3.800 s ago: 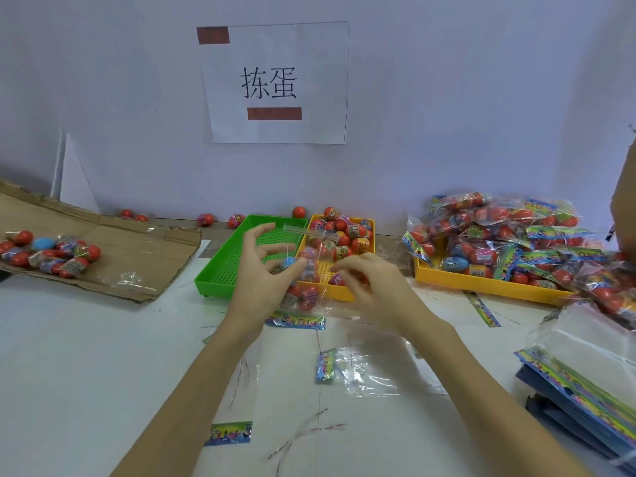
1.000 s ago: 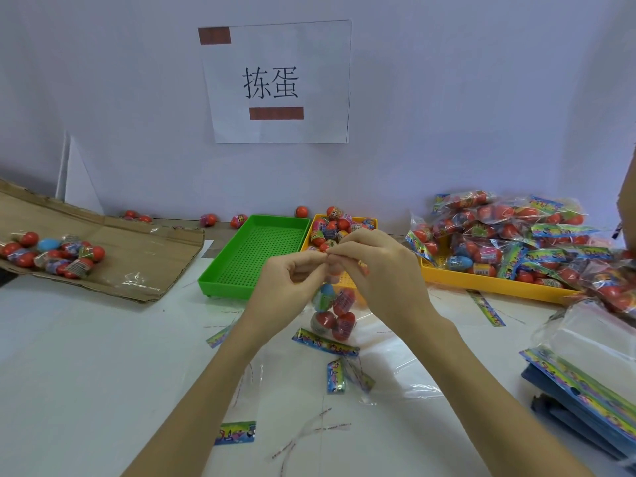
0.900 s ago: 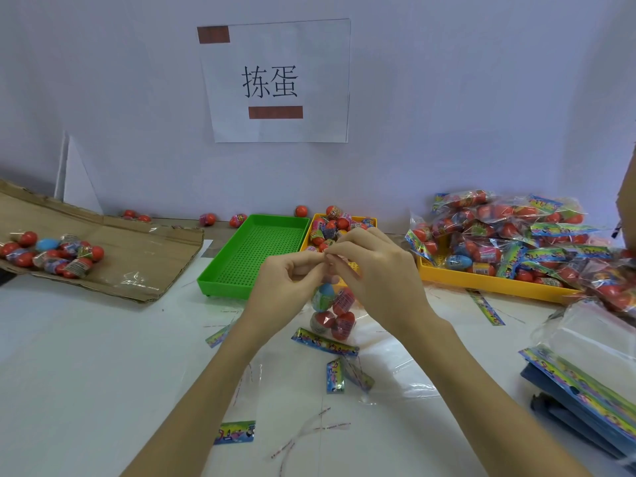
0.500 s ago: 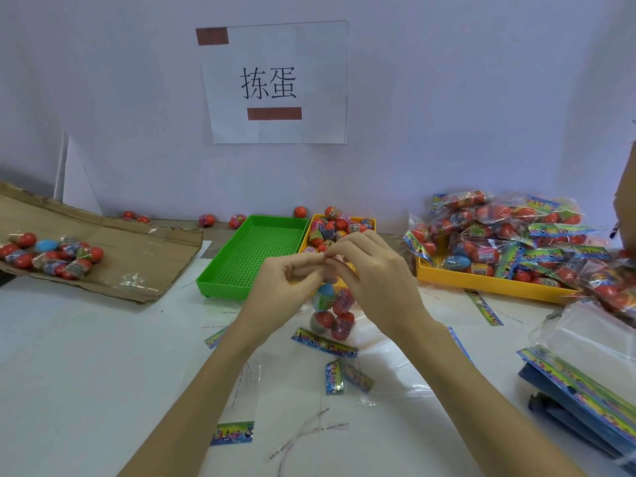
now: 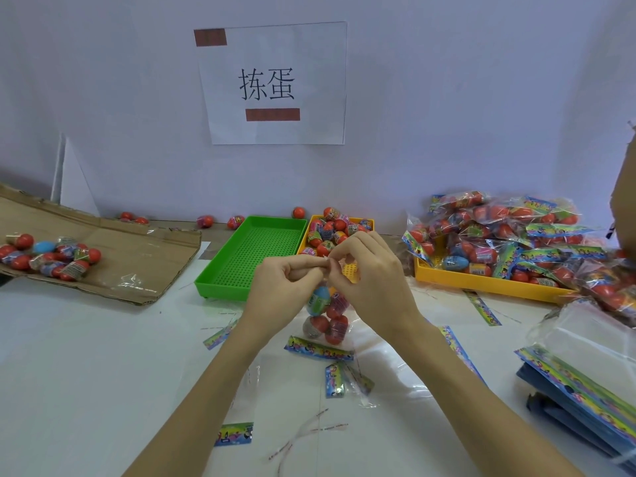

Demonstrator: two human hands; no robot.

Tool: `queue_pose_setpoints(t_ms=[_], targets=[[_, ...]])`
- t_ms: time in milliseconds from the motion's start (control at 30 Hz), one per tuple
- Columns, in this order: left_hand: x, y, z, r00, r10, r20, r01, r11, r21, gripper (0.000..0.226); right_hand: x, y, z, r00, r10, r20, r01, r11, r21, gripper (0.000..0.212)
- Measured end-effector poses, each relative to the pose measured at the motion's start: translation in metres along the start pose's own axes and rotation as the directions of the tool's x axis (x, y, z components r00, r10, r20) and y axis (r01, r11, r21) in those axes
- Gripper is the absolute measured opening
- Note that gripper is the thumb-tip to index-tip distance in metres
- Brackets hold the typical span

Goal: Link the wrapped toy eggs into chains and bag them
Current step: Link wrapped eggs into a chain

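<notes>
Wrapped toy eggs [image 5: 326, 313], blue and red, hang in a clear bag [image 5: 321, 352] above the white table [image 5: 86, 373], its printed header strip at the bottom near the tabletop. The left hand [image 5: 285, 287] and right hand [image 5: 371, 273] meet at the bag's top edge, fingers curled and pinching the plastic between thumb and fingertips. Behind them sit an empty green tray [image 5: 220, 287], a small yellow tray of loose eggs [image 5: 368, 222], and to the right a larger yellow tray [image 5: 481, 284] piled with filled bags.

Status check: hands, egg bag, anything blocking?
Left hand and right hand both pinching top of egg bag. Bag hanging upright, eggs inside. Nothing blocking.
</notes>
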State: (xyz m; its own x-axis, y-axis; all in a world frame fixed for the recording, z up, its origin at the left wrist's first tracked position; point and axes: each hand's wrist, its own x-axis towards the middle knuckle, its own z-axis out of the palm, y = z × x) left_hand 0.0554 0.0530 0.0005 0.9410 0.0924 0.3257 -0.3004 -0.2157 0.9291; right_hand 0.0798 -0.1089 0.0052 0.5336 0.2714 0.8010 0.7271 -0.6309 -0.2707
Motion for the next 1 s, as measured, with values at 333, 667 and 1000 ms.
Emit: queue_pose_setpoints(t_ms=[333,667,1000], targets=[[-0.002,-0.003,-0.001,0.990,0.123,0.065,-0.129,0.987,0.093,0.013,-0.002,0.007,0.000,0.990,-0.058,0.128,0.052,0.998,0.047,0.006],[-0.002,-0.004,0.000,0.984,0.177,0.037,-0.180,0.968,0.173,0.017,0.003,0.003,-0.002,1.000,0.024,-0.005,-0.024,1.000,0.016,0.012],[0.012,-0.009,-0.021,0.934,-0.151,-0.324,0.095,0.979,-0.181,0.016,0.006,0.087,-0.058,0.814,0.462,-0.351,-0.501,0.865,-0.022,0.003]])
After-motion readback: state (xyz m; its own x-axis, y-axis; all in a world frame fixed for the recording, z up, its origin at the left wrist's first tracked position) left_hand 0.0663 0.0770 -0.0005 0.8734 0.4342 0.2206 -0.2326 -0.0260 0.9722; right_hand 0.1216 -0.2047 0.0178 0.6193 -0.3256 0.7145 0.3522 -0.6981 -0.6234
